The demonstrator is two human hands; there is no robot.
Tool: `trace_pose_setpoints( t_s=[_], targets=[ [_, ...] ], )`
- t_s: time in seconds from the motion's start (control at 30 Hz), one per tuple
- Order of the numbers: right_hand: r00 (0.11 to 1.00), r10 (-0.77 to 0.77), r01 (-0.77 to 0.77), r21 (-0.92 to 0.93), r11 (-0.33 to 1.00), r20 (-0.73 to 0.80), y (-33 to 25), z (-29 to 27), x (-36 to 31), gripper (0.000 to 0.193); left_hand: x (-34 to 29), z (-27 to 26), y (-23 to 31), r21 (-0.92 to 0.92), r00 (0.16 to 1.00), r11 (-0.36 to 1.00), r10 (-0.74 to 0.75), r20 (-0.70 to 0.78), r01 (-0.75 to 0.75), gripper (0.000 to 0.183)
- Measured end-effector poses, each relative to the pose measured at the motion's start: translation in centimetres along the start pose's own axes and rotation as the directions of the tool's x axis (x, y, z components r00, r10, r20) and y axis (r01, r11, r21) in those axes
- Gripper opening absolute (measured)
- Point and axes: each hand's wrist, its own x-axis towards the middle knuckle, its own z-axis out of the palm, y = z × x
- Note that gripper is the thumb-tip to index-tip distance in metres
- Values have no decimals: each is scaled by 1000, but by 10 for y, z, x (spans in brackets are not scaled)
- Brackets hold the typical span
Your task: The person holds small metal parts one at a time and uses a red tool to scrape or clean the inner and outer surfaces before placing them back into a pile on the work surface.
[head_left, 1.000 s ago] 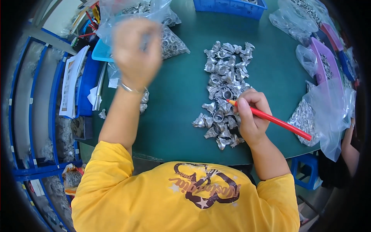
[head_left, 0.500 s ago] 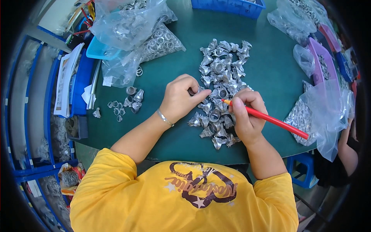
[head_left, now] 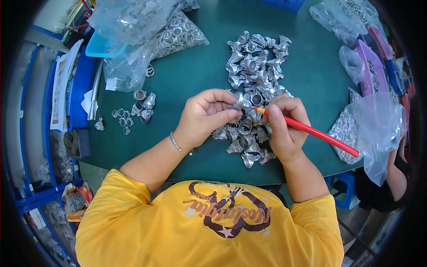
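Green matting covers the table (head_left: 195,75), and at its nine o'clock edge sit blue bins (head_left: 79,89) with papers. Just right of them, a small cluster of loose metal rings (head_left: 133,113) lies below clear plastic bags (head_left: 147,33) stuffed with more rings at eleven o'clock.

Nearer the centre, the left hand (head_left: 207,116) is closed in a pinch, thumb and fingertips (head_left: 231,107) gripping a small silvery metal ring piece (head_left: 240,102) by its rim, just above the heap. It looks light, rigid and smooth, probably slippery, with jagged edges like its neighbours; a hold across the rim between thumb and forefinger seems safest. The piece juts out from the fingertips towards three o'clock.

There the right hand (head_left: 284,129) is curled shut around a red pencil-like stick (head_left: 311,131), whose tip touches or nearly touches the held piece; its tail points to four o'clock.

Under both hands and running up to twelve o'clock spreads the pile of grey metal parts (head_left: 253,66). Further bags of parts (head_left: 369,129) lie at three o'clock.
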Motion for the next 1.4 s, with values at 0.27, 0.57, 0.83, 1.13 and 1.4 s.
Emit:
trace_pose_setpoints(
  t_s=[0.27,0.57,0.83,1.13,1.4],
  targets=[
    [1000,-7,7,-16,1000,2,-1,0,1,8,1,-3,-4,172,991,980,78,106,-96,12],
    [1000,16,-16,-14,1000,-4,0,1,-1,9,-1,-1,-6,136,989,987,72,129,-90,11],
    [986,-86,103,-110,989,146,-4,-2,2,11,-3,2,-2,196,987,974,90,136,-116,8],
    [981,-117,138,-128,982,157,-6,2,4,12,-4,6,1,201,988,974,83,129,-108,7],
    [976,-106,142,-186,972,191,-8,3,4,12,-4,4,0,366,977,908,160,141,-202,9]
  ],
)
